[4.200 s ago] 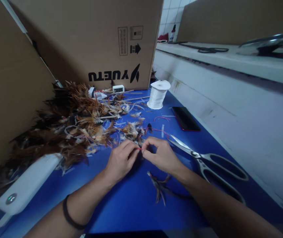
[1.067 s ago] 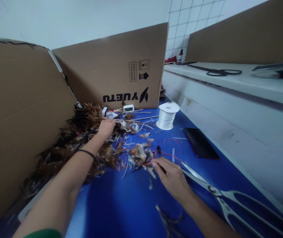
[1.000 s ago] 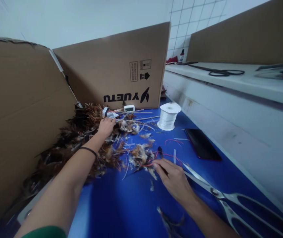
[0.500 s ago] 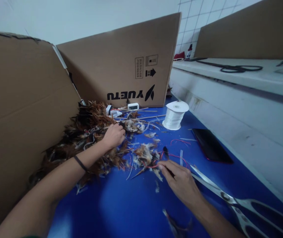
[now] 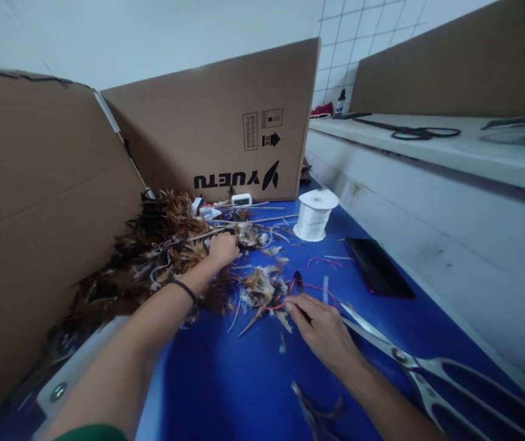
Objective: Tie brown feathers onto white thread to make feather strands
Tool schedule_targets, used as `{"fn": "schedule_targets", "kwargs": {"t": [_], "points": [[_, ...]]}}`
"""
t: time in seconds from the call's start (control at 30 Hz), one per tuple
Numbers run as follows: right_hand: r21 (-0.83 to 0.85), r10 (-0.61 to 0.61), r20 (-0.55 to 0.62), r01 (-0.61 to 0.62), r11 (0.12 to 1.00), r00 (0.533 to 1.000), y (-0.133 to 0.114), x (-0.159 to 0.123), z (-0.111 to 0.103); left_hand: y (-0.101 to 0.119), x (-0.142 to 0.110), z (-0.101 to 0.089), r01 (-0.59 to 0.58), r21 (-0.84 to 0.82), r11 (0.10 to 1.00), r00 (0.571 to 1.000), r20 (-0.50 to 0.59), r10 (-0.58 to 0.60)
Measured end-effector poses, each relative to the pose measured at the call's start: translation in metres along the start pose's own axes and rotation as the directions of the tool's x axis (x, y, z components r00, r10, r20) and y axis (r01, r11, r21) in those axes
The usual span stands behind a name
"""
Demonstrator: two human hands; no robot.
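My left hand [image 5: 224, 248] is closed, its knuckles up, at the right side of a large heap of brown and black feathers [image 5: 170, 211]. Whatever its fingers grip is hidden beneath it. Closer to me, my right hand [image 5: 315, 321] pinches a thin red string [image 5: 277, 306] between thumb and forefinger. That string lies against a small clump of white and brown feathers [image 5: 262, 285] on the blue tabletop [image 5: 225, 380]. Large open scissors [image 5: 397, 355] rest just right of this hand, blades pointing toward it.
A white spool [image 5: 315, 217] stands at the back, with a dark phone [image 5: 379, 266] to its right. Cardboard panels [image 5: 207, 122] rise behind and left. Thin sticks [image 5: 262, 219] and a small white display [image 5: 242, 200] lie near the heap. A loose feather [image 5: 312, 410] lies in front.
My left hand has moved a little right and away from me over the feathers. My right hand keeps its pinch on the string. The view has shifted slightly, showing a white device at lower left.
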State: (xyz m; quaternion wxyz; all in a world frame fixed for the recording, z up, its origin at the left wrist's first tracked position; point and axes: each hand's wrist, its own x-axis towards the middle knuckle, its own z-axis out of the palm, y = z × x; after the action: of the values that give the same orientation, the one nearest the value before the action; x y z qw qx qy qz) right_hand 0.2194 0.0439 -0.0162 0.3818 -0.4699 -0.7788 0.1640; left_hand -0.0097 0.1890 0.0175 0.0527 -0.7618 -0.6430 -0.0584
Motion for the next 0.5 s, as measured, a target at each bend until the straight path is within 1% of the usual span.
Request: {"fn": "schedule_targets", "kwargs": {"t": [0.1, 0.2, 0.27, 0.37, 0.4, 0.43, 0.47, 0.5], "points": [[0.003, -0.005, -0.007, 0.005, 1.000, 1.000, -0.001, 0.000, -0.001, 0.010, -0.005, -0.001, -0.150, -0.107, 0.983, 0.987, 0.041, 0.155], [-0.003, -0.011, 0.001, 0.011, 1.000, 1.000, -0.004, 0.001, -0.003, 0.015, -0.012, -0.004, -0.309, -0.224, 0.924, 0.942, 0.062, 0.330], [-0.003, -0.008, 0.007, 0.008, 1.000, 1.000, -0.005, 0.001, -0.003, 0.013, -0.013, -0.008, -0.363, -0.267, 0.893, 0.923, 0.028, 0.384], [0.010, -0.002, 0.008, 0.002, 1.000, 1.000, -0.005, 0.001, -0.002, 0.010, -0.009, -0.014, -0.400, -0.280, 0.873, 0.916, -0.083, 0.393], [0.014, 0.000, 0.010, 0.000, 1.000, 1.000, -0.004, 0.001, -0.002, 0.010, -0.008, -0.015, -0.439, -0.276, 0.855, 0.899, -0.120, 0.422], [0.015, 0.003, 0.015, -0.003, 1.000, 1.000, -0.004, 0.001, -0.002, 0.011, -0.006, -0.015, -0.493, -0.269, 0.827, 0.870, -0.143, 0.472], [0.013, 0.007, 0.020, -0.007, 1.000, 1.000, -0.004, 0.001, -0.001, 0.014, -0.004, -0.015, -0.550, -0.265, 0.792, 0.835, -0.148, 0.530], [0.010, 0.012, 0.026, -0.012, 1.000, 1.000, -0.003, 0.001, -0.001, 0.017, -0.002, -0.014, -0.591, -0.277, 0.758, 0.805, -0.131, 0.579]]}}
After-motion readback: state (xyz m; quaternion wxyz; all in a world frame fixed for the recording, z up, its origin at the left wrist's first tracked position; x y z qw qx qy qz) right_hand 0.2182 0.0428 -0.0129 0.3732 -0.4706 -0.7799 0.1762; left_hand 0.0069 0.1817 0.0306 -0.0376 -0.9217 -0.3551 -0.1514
